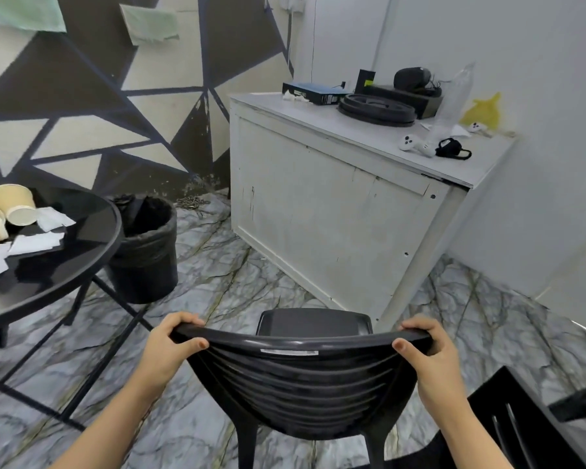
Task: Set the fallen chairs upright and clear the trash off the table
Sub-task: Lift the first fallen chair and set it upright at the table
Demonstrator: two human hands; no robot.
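Since the chair (301, 377) is moulded black plastic, I judge it light and fairly stiff, with some flex in the slatted back and a smooth, slightly slick surface. It stands upright on the marble-patterned floor (217, 272) directly in front of me, seat facing away. The top rail of the backrest is the natural place to take it, and that is where I have it: my left hand (170, 346) is wrapped round the left end of the rail, my right hand (427, 350) round the right end, fingers curled over the far side and thumbs on the near face. The hands are well apart, one at each corner, which should keep the chair from twisting if I shift it.

At lower right a second dark chair (521, 424) shows only in part; I cannot tell how it lies.

To the left is the round black counter (92, 252), with paper cups (14, 204) lying on their sides and scraps of white paper (34, 242) beside them. All of that looks featherlight and crushable, so a loose grip will do. Just beyond the counter's edge stands a bin (146, 252) lined with a black bag, near enough for the trash.
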